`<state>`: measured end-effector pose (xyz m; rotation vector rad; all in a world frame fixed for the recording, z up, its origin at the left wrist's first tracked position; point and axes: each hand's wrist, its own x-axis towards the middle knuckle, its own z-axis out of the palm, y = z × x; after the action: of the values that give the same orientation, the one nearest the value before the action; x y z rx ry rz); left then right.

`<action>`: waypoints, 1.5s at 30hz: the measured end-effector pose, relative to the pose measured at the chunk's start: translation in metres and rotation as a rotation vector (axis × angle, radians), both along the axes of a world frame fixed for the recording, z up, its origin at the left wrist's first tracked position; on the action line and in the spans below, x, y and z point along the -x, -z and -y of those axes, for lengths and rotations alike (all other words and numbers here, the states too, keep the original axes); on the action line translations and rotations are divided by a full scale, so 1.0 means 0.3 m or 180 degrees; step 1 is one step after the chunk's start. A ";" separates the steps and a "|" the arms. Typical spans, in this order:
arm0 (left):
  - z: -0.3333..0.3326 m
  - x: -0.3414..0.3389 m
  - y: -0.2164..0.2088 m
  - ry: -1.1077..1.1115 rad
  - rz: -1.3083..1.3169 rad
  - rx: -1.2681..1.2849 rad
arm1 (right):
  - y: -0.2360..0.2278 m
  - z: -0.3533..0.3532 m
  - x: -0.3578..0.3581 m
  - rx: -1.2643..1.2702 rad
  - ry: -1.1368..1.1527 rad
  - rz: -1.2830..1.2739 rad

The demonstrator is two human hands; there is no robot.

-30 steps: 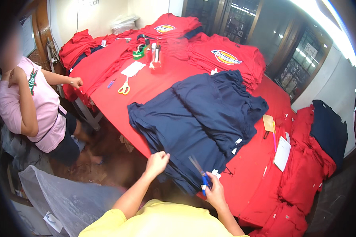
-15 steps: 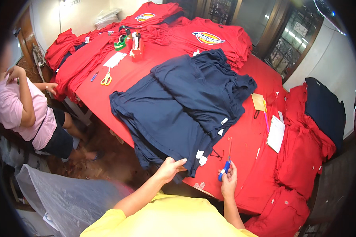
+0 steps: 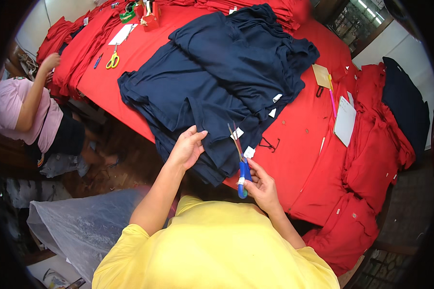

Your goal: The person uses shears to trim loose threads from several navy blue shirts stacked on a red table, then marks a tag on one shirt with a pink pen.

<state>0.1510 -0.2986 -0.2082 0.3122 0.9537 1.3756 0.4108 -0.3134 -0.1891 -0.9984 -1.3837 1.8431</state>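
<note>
Stack of navy blue cotton garments lies on the red cloth-covered table, near its front edge. Left hand rests on the stack's near edge. Right hand, just right of it, holds blue-handled metal scissors, blades over the stack. Yellow-handled scissors lie far left. White paper pad lies right of the stack, beside the heap of red fabric garments.

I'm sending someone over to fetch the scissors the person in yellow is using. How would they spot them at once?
Start at the red-covered table and its pile of navy garments. At the pile's near edge, the right hand holds the blue-handled scissors, blades over the white tags. The other scissors, far left, have yellow handles.
</note>
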 end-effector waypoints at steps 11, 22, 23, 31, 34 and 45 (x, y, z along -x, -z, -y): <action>0.061 -0.080 -0.068 -0.0090 0.0175 -0.0254 | -0.017 0.033 0.020 -0.1833 -0.0507 0.1426; 0.066 -0.128 -0.113 -0.0463 0.0289 -0.0384 | -0.047 0.047 0.015 -0.2009 -0.0261 0.1300; 0.063 -0.133 -0.121 -0.0432 0.0214 -0.0389 | -0.046 0.047 0.010 -0.2022 -0.0272 0.1283; 0.074 -0.156 -0.143 -0.0330 -0.0209 -0.0410 | -0.045 0.036 0.003 -0.2145 -0.0196 0.1110; 0.067 -0.168 -0.140 -0.0533 -0.0008 -0.0505 | -0.041 0.044 -0.005 -0.2096 -0.0171 0.1135; 0.073 -0.168 -0.130 -0.0174 -0.0454 -0.0539 | -0.065 0.044 -0.008 -0.1860 -0.0243 0.1097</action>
<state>0.2013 -0.3204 -0.1693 0.5211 0.9703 1.5032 0.4132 -0.3264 -0.1696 -0.9776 -2.0320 1.2169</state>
